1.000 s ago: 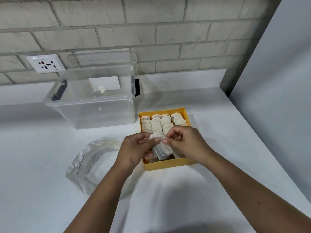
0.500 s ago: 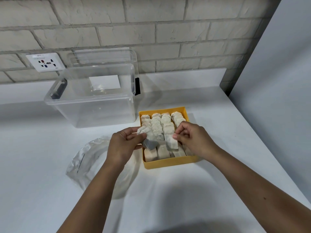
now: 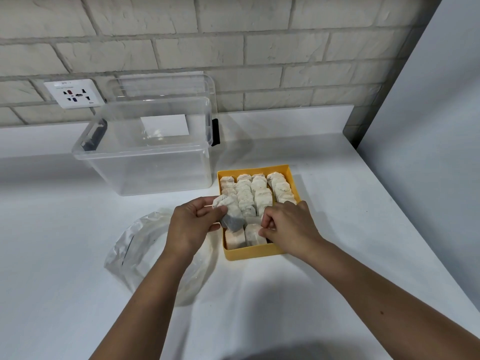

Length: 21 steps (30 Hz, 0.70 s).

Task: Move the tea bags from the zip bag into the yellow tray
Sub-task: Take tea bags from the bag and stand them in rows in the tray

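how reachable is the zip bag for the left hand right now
Probably yes: the zip bag lies just behind the left hand, under its wrist, with nothing between; but that hand grips tea bags.

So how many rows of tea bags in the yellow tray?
4, side by side in the yellow tray: left row, two middle rows, right row. Left hand, holding tea bags, and right hand cover near ends.

A single wide-angle view, worn on the head, looks forward and down from close above the flat white countertop (image 3: 337, 229); the square yellow plastic tray (image 3: 249, 254) sits near mid-frame, the pale brick wall (image 3: 233, 48) at 12 o'clock, two bare forearms (image 3: 148, 294) entering from 6 o'clock
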{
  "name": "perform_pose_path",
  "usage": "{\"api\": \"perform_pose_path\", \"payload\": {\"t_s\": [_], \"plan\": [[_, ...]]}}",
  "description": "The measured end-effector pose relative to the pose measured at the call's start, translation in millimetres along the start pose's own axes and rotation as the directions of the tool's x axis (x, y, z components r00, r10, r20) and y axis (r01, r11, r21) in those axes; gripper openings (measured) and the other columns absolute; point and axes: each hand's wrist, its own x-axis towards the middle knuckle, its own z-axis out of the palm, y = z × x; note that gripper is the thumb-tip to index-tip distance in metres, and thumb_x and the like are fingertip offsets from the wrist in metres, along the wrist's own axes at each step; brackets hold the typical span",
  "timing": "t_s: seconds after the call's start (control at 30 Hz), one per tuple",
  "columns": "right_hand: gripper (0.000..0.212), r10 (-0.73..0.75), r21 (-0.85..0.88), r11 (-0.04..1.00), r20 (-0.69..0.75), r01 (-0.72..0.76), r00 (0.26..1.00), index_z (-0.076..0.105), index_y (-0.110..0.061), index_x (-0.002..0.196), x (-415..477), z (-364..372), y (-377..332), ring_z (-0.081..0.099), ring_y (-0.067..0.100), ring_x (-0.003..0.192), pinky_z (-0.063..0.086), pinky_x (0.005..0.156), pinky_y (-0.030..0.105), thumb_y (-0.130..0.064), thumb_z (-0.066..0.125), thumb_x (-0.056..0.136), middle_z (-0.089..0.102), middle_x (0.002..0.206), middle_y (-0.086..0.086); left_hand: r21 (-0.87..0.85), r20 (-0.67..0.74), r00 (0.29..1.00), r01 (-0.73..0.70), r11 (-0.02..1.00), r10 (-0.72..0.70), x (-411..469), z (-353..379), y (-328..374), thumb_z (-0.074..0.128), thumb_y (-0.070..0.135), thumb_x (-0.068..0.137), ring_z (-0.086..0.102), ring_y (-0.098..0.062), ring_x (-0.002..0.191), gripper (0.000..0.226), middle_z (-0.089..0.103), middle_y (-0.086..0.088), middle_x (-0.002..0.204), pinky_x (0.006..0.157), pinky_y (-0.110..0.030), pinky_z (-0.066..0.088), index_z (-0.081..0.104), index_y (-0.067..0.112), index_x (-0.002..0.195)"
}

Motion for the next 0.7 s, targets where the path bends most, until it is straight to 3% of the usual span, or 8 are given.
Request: {"api": "perform_pose_path", "payload": {"t_s": [0.13,0.2,0.3,0.47,0.57,0.7], "plan": [[0.017,0.003,0.045,0.999,0.0,-0.003,1.0,0.065,-0.032,0.089,1.3,-1.2,3.0,0.058,0.007,0.09,0.035,0.088,0.035,-0.046,0.071,0.081,0.061,0.088,-0.016,-0.049,0.026,0.999,0.032,0.998,-0.031,-0.6,3.9,0.8,0.076,0.008,0.084,0.075,-0.012,0.075,0.019,0.079,-0.006,0.087,0.062,-0.02,0.058,0.072,0.012,0.103],[0.014,0.037,0.276,0.961,-0.073,-0.016,0.997,0.066,-0.031,0.09,2.1,-6.4,3.0,0.058,-0.001,0.082,0.04,0.082,0.03,-0.043,0.071,0.082,0.064,0.086,-0.017,-0.058,0.059,0.997,0.053,0.997,-0.049,-0.6,6.5,1.9,0.077,0.008,0.083,0.074,-0.013,0.073,0.016,0.079,-0.009,0.087,0.064,-0.022,0.06,0.072,0.009,0.098],[0.009,0.077,0.597,0.802,-0.093,-0.006,0.993,0.069,-0.028,0.092,3.4,-17.5,-6.5,0.058,-0.004,0.076,0.046,0.072,0.019,-0.036,0.067,0.088,0.067,0.086,-0.015,-0.05,0.116,0.992,0.064,0.997,-0.058,-2.2,12.0,3.4,0.078,0.01,0.082,0.073,-0.017,0.077,0.018,0.078,-0.012,0.086,0.071,-0.027,0.062,0.072,0.003,0.097],[0.011,0.06,0.589,0.808,-0.13,0.028,0.99,0.069,-0.024,0.085,2.7,-19.5,-10.9,0.054,-0.004,0.062,0.041,0.059,0.011,-0.034,0.074,0.083,0.065,0.077,-0.013,-0.066,0.162,0.985,0.063,0.996,-0.051,-5.2,19.9,5.3,0.079,0.01,0.08,0.073,-0.02,0.083,0.027,0.077,-0.016,0.094,0.076,-0.031,0.063,0.071,0.002,0.104],[0.007,0.12,0.698,0.716,-0.116,-0.005,0.986,0.07,-0.021,0.082,4.6,-18.6,-5.3,0.058,-0.001,0.067,0.047,0.065,0.014,-0.026,0.075,0.083,0.068,0.08,-0.01,-0.107,0.214,0.974,0.101,0.989,-0.076,-6.9,19.2,9.0,0.078,0.007,0.08,0.074,-0.018,0.083,0.028,0.077,-0.014,0.098,0.072,-0.026,0.062,0.071,0.005,0.107],[0.009,0.171,0.804,0.591,-0.045,-0.066,0.984,0.068,-0.026,0.08,7.2,-17.9,-1.6,0.061,0.01,0.065,0.057,0.069,0.035,-0.022,0.075,0.083,0.071,0.087,0.0,-0.135,0.252,0.965,0.106,0.985,-0.069,-10.4,17.6,13.1,0.075,0.007,0.083,0.074,-0.016,0.081,0.021,0.079,-0.009,0.095,0.071,-0.024,0.061,0.073,0.009,0.104]]}}
